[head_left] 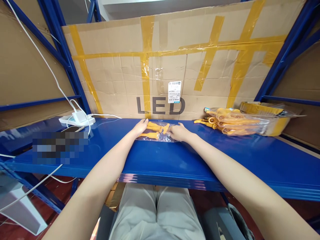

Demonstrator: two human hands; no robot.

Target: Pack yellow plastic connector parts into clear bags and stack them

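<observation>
Clear plastic bag (pixel 164 137) with orange tapered pieces (pixel 152 135): touched by left hand (pixel 141 127), right hand (pixel 179 132) (grip unclear); could be torn by overpulling.

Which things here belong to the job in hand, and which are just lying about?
In the job:
- clear bag, between left hand and right hand
- orange pieces in it
- bagged orange pile at right, likely: similar pieces

Just about:
- power strip
- charger
- cardboard sheet marked LED

Blurred item at left: can't tell.
</observation>
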